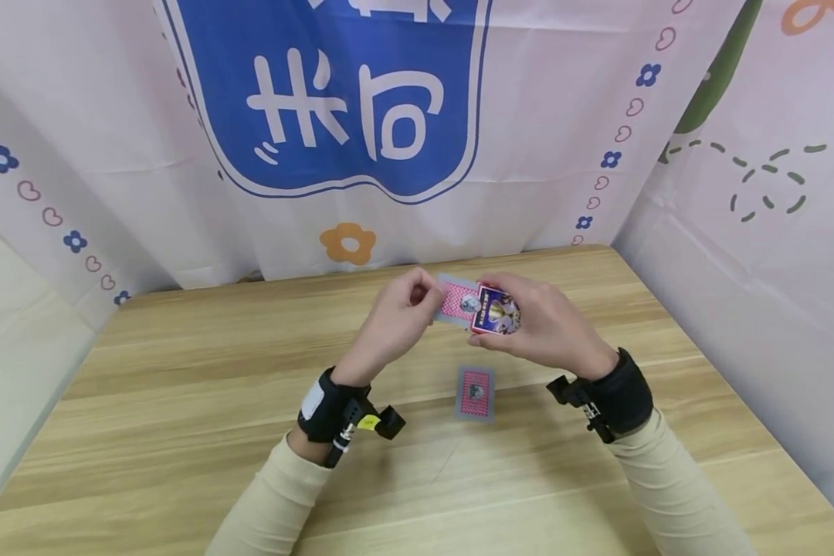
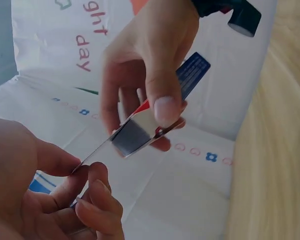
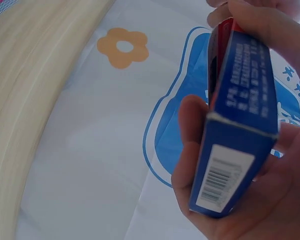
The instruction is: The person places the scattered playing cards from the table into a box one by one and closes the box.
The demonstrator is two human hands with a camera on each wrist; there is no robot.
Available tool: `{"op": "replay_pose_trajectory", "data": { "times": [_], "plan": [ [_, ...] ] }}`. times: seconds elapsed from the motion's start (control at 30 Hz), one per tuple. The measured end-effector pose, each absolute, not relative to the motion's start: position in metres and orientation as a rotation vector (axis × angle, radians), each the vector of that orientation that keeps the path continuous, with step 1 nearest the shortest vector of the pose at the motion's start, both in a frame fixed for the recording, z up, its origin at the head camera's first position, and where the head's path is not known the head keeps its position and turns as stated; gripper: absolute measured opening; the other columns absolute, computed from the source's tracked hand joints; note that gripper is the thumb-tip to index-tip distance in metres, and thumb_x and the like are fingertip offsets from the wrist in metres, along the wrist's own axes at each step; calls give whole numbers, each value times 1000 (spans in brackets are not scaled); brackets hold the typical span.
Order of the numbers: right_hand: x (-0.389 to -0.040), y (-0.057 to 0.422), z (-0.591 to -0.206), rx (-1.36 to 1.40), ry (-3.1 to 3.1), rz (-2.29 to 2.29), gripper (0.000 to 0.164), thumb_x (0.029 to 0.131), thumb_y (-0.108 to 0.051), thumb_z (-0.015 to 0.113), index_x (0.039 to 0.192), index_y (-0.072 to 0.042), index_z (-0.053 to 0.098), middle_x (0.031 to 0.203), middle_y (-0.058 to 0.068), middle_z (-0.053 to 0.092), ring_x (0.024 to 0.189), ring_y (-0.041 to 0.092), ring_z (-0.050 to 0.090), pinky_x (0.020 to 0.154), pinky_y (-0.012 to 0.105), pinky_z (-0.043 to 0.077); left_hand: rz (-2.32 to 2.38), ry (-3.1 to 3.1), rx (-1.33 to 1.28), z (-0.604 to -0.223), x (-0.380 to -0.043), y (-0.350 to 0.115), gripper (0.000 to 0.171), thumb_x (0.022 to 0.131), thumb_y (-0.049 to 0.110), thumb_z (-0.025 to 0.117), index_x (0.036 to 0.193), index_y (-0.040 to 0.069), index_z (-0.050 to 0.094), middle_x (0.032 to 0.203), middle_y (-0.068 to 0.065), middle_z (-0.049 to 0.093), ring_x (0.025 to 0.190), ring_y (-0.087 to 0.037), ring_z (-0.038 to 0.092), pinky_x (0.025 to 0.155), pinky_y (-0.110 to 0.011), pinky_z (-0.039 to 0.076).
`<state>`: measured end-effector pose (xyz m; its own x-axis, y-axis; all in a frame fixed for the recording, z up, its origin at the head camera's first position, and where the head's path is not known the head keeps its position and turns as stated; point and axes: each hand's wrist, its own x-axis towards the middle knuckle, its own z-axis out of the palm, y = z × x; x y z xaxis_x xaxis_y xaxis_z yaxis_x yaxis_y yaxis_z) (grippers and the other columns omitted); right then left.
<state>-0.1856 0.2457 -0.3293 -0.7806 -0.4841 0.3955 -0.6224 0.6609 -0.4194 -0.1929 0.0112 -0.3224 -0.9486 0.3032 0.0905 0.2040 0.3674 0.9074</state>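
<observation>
Above the table, my right hand (image 1: 552,328) grips a blue playing card box (image 1: 495,310), thumb on one side and fingers on the other. A barcode label (image 3: 225,177) shows on the box's end in the right wrist view. My left hand (image 1: 398,318) pinches the outer edge of a pink-patterned playing card (image 1: 452,303) between thumb and fingers. That card reaches to the box's open end; how far it sits inside is hidden. On the table below the hands lies another playing card (image 1: 476,394), its pink patterned back up.
The wooden table (image 1: 201,401) meets a white printed cloth (image 1: 528,139) along its back edge. More printed cloth stands along the right side. A black wrist strap with a small camera (image 1: 389,422) sits on each forearm.
</observation>
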Motion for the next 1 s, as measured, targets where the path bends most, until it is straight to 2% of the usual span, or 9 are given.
{"op": "replay_pose_trajectory", "data": {
  "times": [0.13, 0.27, 0.33, 0.43, 0.5, 0.57, 0.83, 1.0],
  "plan": [
    [-184, 244, -329, 933, -2621, 801, 74, 78, -36, 94, 137, -4, 63, 118, 9, 75, 89, 13, 69, 73, 26, 58, 1626, 2451, 526, -327, -191, 18, 18, 109, 25, 56, 106, 9, 65, 93, -4, 61, 81, -18, 56, 68, -27, 46],
    [-185, 244, -330, 939, -2619, 808, 74, 79, -36, 94, 138, -3, 62, 118, 11, 75, 89, 14, 70, 73, 27, 59, 1654, 2406, 501, -331, -191, 23, 20, 110, 27, 54, 112, 9, 64, 96, -4, 63, 85, -19, 58, 71, -28, 46],
    [-185, 244, -330, 924, -2623, 806, 74, 79, -35, 94, 138, -4, 62, 116, 10, 75, 88, 14, 69, 73, 27, 58, 1687, 2393, 460, -331, -192, 22, 21, 111, 29, 53, 113, 10, 63, 95, -4, 64, 88, -25, 60, 71, -29, 45],
    [-186, 246, -330, 905, -2626, 797, 75, 78, -35, 94, 138, -4, 62, 115, 9, 75, 88, 14, 69, 73, 28, 58, 1707, 2377, 436, -331, -194, 19, 20, 111, 29, 54, 111, 11, 64, 97, -4, 65, 92, -27, 61, 75, -29, 46],
    [-186, 246, -330, 907, -2619, 793, 75, 78, -35, 94, 138, -4, 62, 116, 9, 75, 88, 14, 69, 73, 27, 58, 1699, 2357, 457, -331, -194, 18, 18, 110, 27, 57, 110, 11, 66, 100, -4, 65, 96, -27, 61, 79, -30, 48],
    [-186, 246, -330, 917, -2612, 791, 75, 78, -36, 94, 139, -4, 61, 116, 9, 75, 87, 14, 69, 72, 26, 58, 1679, 2340, 494, -331, -193, 19, 17, 108, 26, 59, 110, 11, 68, 102, -4, 65, 95, -20, 60, 82, -30, 49],
    [-183, 245, -328, 932, -2610, 829, 74, 80, -35, 93, 139, -4, 61, 120, 11, 75, 90, 15, 70, 74, 26, 60, 1760, 2186, 453, -337, -196, 22, 15, 104, 27, 67, 102, 12, 66, 90, 3, 62, 84, -17, 55, 73, -27, 47],
    [-184, 246, -330, 932, -2600, 837, 73, 80, -34, 93, 139, -3, 61, 119, 12, 75, 90, 16, 71, 74, 27, 60, 1804, 2088, 376, -342, -199, 23, 17, 104, 29, 68, 99, 13, 64, 88, 5, 62, 85, -16, 56, 74, -29, 48]
  ]
}}
